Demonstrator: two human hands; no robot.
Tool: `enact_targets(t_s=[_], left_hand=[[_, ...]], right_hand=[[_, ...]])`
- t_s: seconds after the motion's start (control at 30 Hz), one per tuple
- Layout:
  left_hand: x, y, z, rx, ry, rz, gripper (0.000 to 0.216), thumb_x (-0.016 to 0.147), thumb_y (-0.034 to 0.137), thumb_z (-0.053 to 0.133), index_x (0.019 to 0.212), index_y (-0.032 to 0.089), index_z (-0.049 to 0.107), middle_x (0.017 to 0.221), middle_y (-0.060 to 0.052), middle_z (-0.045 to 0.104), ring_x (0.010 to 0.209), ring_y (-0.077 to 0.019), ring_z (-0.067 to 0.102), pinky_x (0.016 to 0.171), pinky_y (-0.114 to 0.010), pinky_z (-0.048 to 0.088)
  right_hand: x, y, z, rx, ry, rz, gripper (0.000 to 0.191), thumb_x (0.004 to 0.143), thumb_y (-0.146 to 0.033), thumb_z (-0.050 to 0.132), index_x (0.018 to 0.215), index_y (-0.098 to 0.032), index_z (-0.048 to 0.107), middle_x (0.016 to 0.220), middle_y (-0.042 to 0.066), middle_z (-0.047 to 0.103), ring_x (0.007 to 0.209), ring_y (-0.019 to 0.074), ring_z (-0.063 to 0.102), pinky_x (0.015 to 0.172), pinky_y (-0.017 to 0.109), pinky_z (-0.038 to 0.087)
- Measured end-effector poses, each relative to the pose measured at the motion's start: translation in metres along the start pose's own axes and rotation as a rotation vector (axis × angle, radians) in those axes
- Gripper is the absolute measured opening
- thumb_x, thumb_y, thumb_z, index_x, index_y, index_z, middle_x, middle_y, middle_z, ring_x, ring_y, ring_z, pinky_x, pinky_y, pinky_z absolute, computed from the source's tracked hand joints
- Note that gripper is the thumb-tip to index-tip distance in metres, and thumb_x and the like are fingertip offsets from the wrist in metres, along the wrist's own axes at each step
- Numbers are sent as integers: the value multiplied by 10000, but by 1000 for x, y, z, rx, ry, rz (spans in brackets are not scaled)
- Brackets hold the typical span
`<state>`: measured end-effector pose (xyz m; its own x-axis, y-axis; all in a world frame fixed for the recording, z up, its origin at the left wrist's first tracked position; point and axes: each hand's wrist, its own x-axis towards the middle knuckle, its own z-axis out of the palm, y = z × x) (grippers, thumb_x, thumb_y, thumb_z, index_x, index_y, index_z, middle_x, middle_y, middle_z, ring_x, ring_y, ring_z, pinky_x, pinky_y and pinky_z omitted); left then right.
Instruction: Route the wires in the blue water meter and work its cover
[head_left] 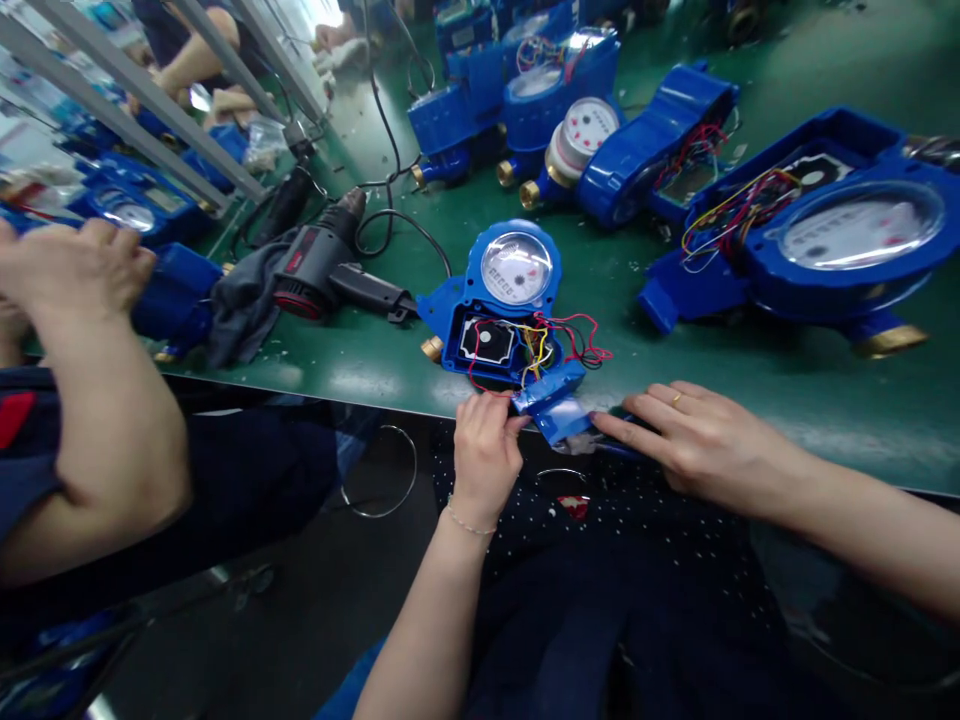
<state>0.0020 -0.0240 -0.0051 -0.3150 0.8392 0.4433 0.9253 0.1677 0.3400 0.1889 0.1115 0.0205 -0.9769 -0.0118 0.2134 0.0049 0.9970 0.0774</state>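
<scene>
An opened blue water meter [517, 270] lies at the bench's front edge, its round dial facing up and its wiring compartment uncovered. Thin red, yellow, white and black wires [536, 345] spill out of it. A shiny blue-wrapped pack [559, 405] is at the edge just below the compartment. My left hand [487, 440] is closed in a pinch at the pack's left end, beside a red wire. My right hand [690, 430] reaches in from the right, index fingertip at the pack's right side. Its other fingers are curled by a dark strip; what they hold is hidden.
Several blue meters [847, 220] stand along the back and right of the green bench [675, 340]. To the left lie a heat gun [330, 260] with its cord and a grey cloth [251, 300]. A co-worker's arm [105, 370] is at far left, near a metal rack [165, 110].
</scene>
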Motion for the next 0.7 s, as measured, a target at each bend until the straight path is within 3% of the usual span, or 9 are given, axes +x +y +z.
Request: enact_targets(t_s=[0.1, 0.2, 0.27, 0.53, 0.7], left_hand=[[-1, 0, 1, 10, 7, 13, 107, 816, 175, 480, 889, 119, 536, 787, -83, 588, 753, -196, 514, 675, -331, 422], [-2, 2, 1, 17, 21, 25, 105, 816, 171, 476, 880, 111, 534, 781, -89, 584, 756, -201, 515, 684, -336, 420], [-2, 2, 1, 21, 22, 24, 105, 817, 170, 471, 881, 112, 531, 785, -92, 584, 762, -203, 516, 688, -339, 419], [0, 1, 1, 24, 15, 20, 115, 826, 185, 457, 884, 116, 529, 785, -91, 583, 755, -203, 512, 677, -340, 414], [0, 2, 1, 19, 5, 23, 104, 816, 175, 471, 877, 114, 530, 786, -89, 584, 761, -202, 512, 683, -339, 415]], right_hand=[[-5, 0, 4, 112, -28, 136, 530, 634, -42, 456, 1145, -161, 526, 860, 87, 545, 773, 200, 488, 661, 299, 399], [-11, 2, 3, 155, -3, 332, 515, 657, -75, 448, 1162, -160, 510, 890, 80, 535, 768, 185, 497, 647, 281, 413], [-13, 1, -2, 142, -2, 384, 508, 666, -102, 455, 1168, -162, 500, 899, 82, 527, 761, 188, 492, 652, 291, 411], [-6, -10, -14, 12, -159, 177, 618, 584, -161, 528, 1197, -212, 468, 973, 115, 497, 881, 262, 456, 777, 395, 333], [2, 1, -12, -43, -173, 71, 592, 585, -135, 533, 1175, -177, 499, 895, 108, 510, 795, 232, 449, 696, 344, 333]])
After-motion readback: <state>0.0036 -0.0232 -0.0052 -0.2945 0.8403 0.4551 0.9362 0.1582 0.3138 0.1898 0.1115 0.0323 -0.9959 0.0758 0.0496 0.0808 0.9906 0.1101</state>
